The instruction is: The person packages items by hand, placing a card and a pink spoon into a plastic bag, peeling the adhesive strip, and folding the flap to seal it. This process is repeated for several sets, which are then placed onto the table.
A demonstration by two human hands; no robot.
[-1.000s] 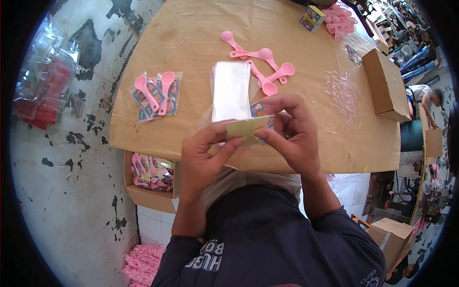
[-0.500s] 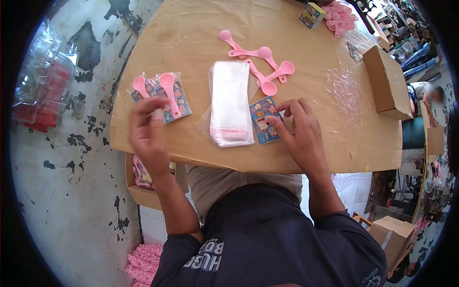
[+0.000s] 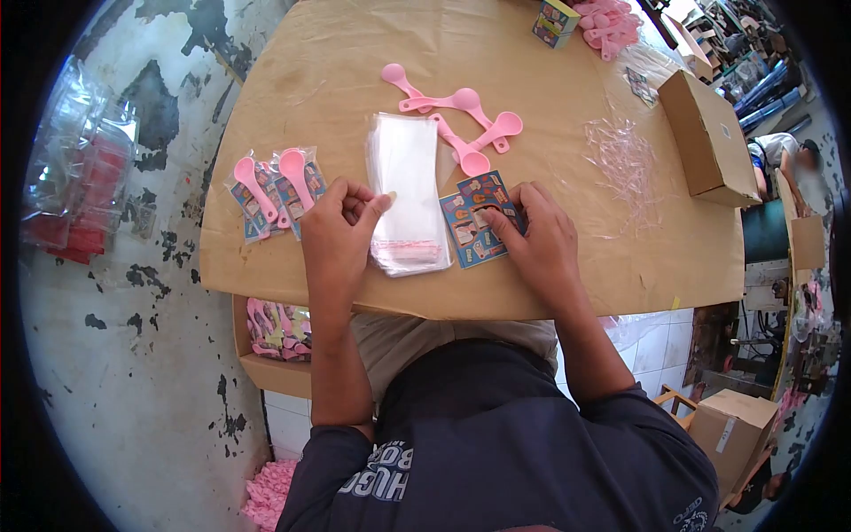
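1. The left hand (image 3: 341, 229) is resting on the near edge of the stack of clear bags (image 3: 406, 191). Its thumb and forefinger are pinching at the top bag, which is not yet lifted clear.
2. The right hand (image 3: 539, 241) is pressing its fingertips onto the printed cards (image 3: 474, 222), which are lying flat on the bench (image 3: 550, 80) just beside the stack. It is touching the top card, not gripping it.
3. Finished packs (image 3: 270, 191), each showing a pink spoon over a card inside a bag, are lying at the left of the bench, near the left hand. A few are completed.
4. Loose pink spoons (image 3: 456, 120) are lying beyond the stack, apart from both hands. They are waiting unbagged.
5. Judged state of work: a new pack is just starting. Bag and card are being separated; no spoon is picked up.
6. Remaining work appears large: the bag stack is thick, and more pink spoons (image 3: 607, 22) are piled at the far edge.
7. A cardboard box (image 3: 709, 133) is sitting at the right side of the bench, closed.
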